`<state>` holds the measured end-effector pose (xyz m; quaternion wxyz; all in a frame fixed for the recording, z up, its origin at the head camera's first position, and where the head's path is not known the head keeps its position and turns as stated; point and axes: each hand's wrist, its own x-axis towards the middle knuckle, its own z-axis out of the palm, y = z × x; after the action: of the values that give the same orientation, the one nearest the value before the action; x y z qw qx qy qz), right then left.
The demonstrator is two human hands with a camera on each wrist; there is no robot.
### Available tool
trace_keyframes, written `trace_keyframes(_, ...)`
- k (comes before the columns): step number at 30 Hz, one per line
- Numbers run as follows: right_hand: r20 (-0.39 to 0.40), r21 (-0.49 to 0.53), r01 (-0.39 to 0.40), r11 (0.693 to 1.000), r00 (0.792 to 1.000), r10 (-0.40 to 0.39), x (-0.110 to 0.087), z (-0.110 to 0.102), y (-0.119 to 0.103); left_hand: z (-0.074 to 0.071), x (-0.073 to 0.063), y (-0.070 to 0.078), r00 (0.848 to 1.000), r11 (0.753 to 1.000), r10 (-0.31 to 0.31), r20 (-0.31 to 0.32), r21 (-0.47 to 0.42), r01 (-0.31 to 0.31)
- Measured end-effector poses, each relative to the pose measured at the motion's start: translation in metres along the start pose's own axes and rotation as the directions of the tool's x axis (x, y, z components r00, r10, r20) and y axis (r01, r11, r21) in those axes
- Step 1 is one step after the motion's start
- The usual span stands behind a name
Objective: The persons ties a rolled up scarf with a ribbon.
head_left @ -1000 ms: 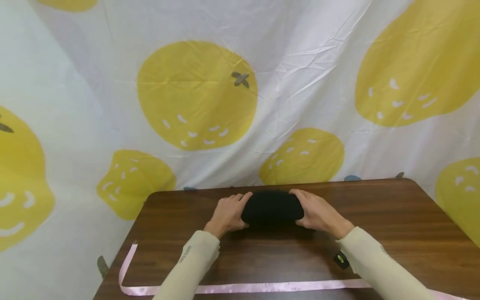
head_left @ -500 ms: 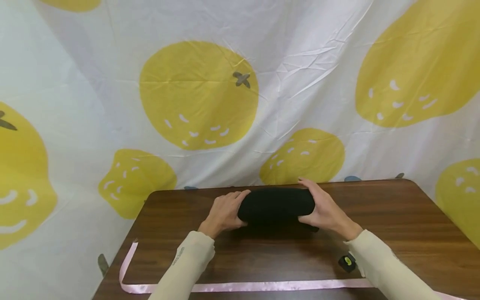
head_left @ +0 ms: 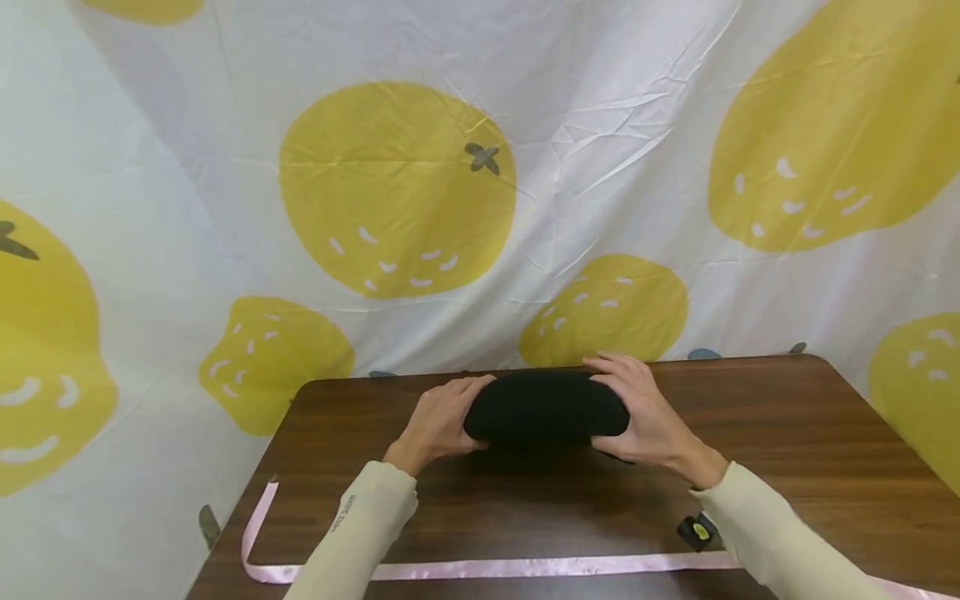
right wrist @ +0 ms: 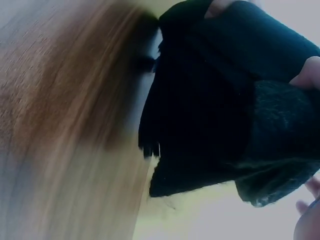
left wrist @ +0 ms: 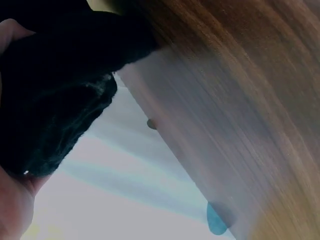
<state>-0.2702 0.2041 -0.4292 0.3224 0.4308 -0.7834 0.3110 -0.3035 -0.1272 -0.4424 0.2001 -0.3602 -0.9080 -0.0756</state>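
Note:
Between my hands is a black cloth (head_left: 546,408), folded or rolled into a thick bundle, held just over the far part of the table. In the right wrist view the black cloth (right wrist: 210,110) shows fuzzy layers and a ragged lower edge with strands like fringe; its exact kind is unclear. My left hand (head_left: 438,417) grips the left end, thumb at the near side and fingers over the far side. My right hand (head_left: 645,412) holds the right end, thumb below, with some fingers stretched past the top edge.
A pink satin ribbon (head_left: 540,568) runs across the near part of the brown wooden table (head_left: 787,442), bent upward at its left end. Beside the right sleeve sits a small black item (head_left: 697,531) with a yellow-green spot. Behind hangs a white curtain (head_left: 585,167) with yellow fruit prints.
The hands have moved apart: left hand slightly left, right hand to the right. The black bundle looks wider than a second ago, and the right fingers have shifted on its end.

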Motion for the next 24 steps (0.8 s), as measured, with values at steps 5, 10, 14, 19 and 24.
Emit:
trace_keyframes(5, -0.018, 0.015, -0.030, 0.999, 0.999, 0.031, 0.003, -0.004, -0.009, -0.001, -0.001, -0.001, 0.998, 0.999, 0.030, -0.046, -0.036, -0.032)
trace_keyframes(10, -0.010, 0.062, -0.068, 0.996, 0.998, 0.069, 0.004, -0.009, -0.015, -0.003, 0.001, 0.002, 0.997, 0.996, 0.043, -0.067, -0.071, -0.048)
trace_keyframes(14, 0.021, 0.101, -0.062, 0.993, 0.998, 0.060, 0.004, -0.015, -0.017, -0.007, 0.004, 0.005, 0.995, 0.994, 0.059, -0.074, -0.090, -0.066)
trace_keyframes(19, 0.101, 0.091, -0.075, 0.993, 0.993, 0.066, 0.004, -0.024, -0.023, -0.009, 0.006, 0.006, 0.995, 0.993, 0.069, -0.066, -0.090, -0.075)
trace_keyframes(24, 0.135, 0.016, -0.071, 0.997, 0.988, 0.068, 0.005, -0.028, -0.031, -0.008, 0.006, 0.005, 0.996, 0.990, 0.079, -0.039, -0.117, -0.083)
